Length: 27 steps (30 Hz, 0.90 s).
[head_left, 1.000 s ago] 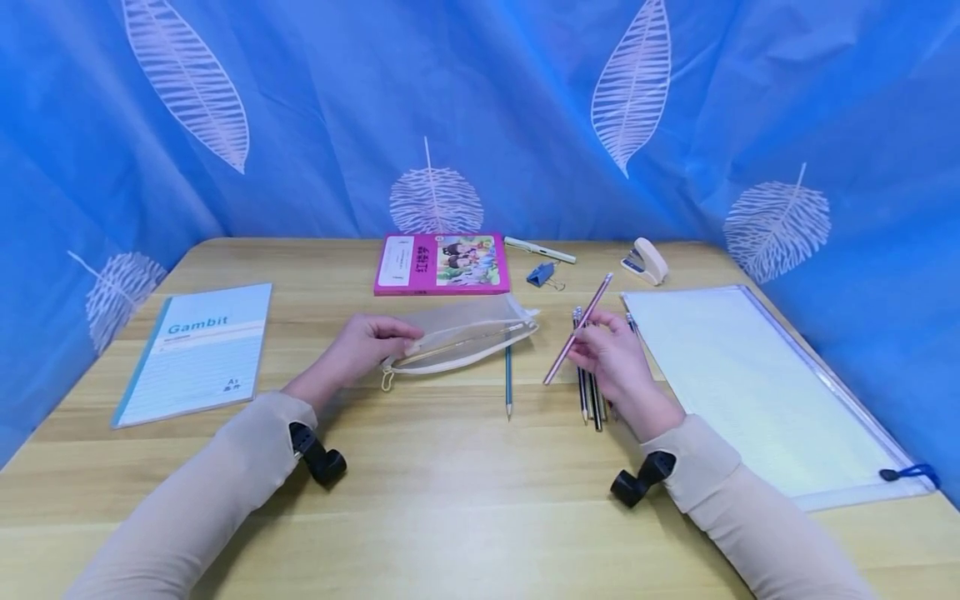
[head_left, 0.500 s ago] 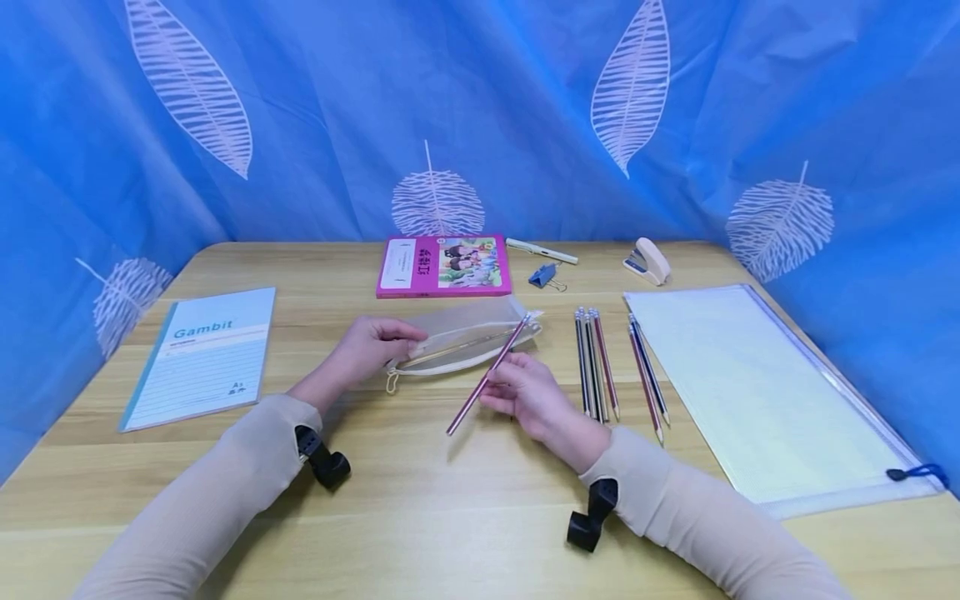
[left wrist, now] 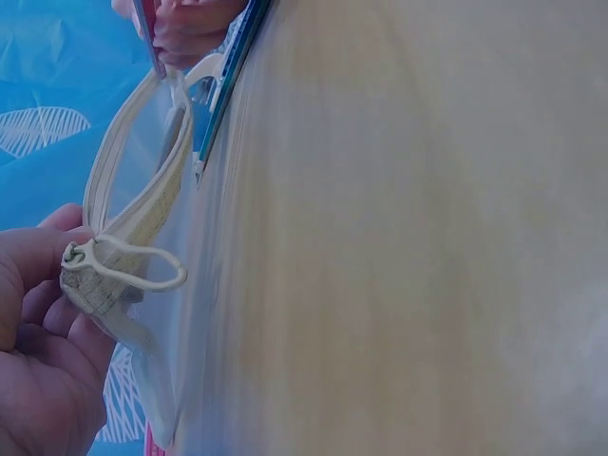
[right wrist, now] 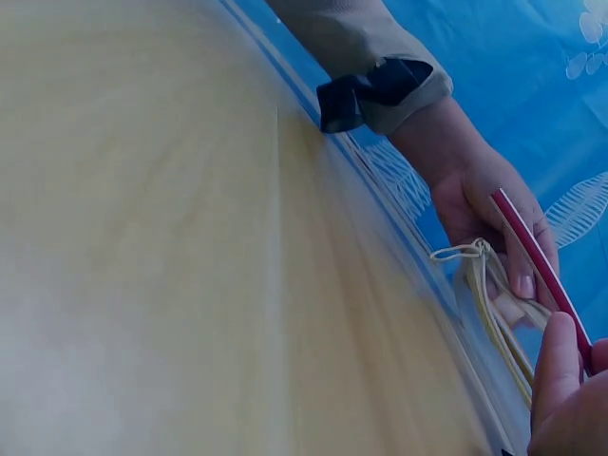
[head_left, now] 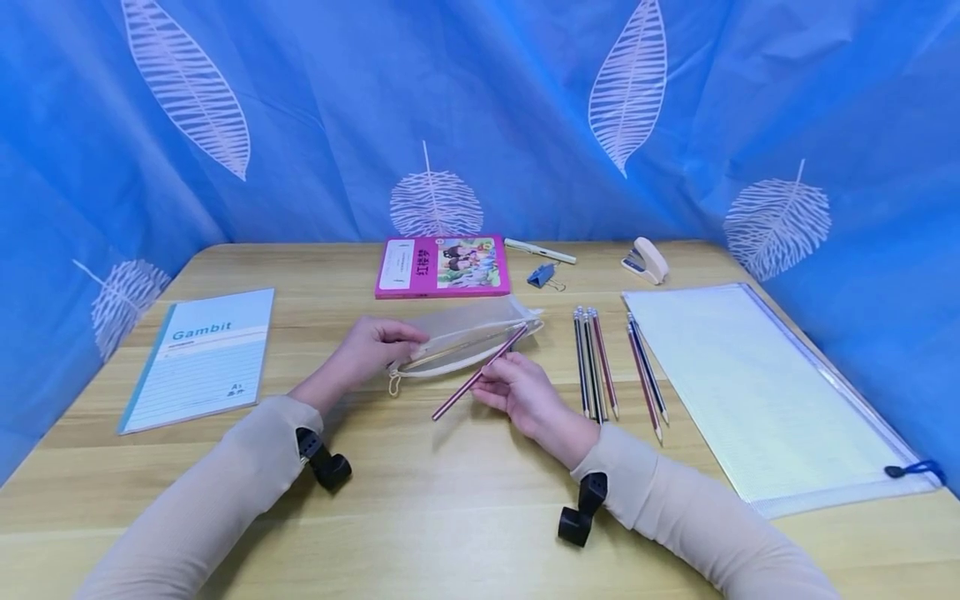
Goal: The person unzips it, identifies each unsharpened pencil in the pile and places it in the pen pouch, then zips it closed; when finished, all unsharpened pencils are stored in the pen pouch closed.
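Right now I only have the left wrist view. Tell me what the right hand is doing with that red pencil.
Observer: The right hand pinches the red pencil mid-shaft, its far end at the mesh pouch opening.
Operator: Report what else lies on the table.
Observer: Two groups of loose pencils lie right of the pouch, beside a large clear zip folder.
Operator: Confirm the left hand's grip.
Observer: The left hand holds the pouch's near end, with the zipper cord loop hanging beside its thumb.
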Motion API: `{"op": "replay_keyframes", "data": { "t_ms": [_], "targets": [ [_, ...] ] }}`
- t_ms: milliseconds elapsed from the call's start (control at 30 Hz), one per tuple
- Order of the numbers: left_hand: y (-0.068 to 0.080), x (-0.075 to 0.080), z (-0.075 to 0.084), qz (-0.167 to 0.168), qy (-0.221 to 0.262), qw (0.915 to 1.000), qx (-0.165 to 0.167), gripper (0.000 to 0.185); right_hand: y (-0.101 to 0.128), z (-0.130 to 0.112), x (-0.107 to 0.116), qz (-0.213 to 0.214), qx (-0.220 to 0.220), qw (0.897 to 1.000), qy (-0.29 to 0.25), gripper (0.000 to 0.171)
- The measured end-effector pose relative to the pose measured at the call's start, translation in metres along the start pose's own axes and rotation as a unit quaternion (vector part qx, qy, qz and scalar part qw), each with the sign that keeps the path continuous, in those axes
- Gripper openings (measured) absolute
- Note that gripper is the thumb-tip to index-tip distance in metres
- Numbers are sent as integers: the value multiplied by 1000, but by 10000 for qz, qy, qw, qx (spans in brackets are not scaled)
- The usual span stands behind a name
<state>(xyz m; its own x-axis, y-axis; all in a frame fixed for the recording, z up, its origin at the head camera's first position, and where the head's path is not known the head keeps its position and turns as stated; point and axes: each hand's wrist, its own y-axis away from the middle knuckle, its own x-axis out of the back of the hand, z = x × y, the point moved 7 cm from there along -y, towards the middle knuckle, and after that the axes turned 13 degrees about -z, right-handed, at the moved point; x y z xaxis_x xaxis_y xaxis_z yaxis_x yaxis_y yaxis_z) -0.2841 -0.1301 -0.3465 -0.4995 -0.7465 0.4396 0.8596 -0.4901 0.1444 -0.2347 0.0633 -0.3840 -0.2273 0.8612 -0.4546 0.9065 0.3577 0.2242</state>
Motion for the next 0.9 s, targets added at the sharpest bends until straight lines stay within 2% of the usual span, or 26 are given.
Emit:
{"op": "replay_keyframes", "data": {
  "t_ms": [133, 300, 600, 767, 900],
  "targets": [
    [0, -2, 1, -90, 37, 10000, -16, 24, -7, -2, 1, 68, 44, 10000, 28, 14],
    [-1, -6, 5, -170, -70, 9998, -120, 24, -18, -10, -3, 201, 309, 9993, -61, 11],
    [-2, -11, 10, -260, -45, 9994, -233, 24, -29, -13, -5, 767, 384, 9962, -129, 13],
    [-1, -10, 9, -201, 76, 9996, -157, 25, -31, -14, -7, 757, 313, 9966, -56, 14],
    [-1, -13, 12, -279, -29, 9992, -298, 24, -32, -19, -6, 786, 384, 9962, -56, 13]
  ]
}}
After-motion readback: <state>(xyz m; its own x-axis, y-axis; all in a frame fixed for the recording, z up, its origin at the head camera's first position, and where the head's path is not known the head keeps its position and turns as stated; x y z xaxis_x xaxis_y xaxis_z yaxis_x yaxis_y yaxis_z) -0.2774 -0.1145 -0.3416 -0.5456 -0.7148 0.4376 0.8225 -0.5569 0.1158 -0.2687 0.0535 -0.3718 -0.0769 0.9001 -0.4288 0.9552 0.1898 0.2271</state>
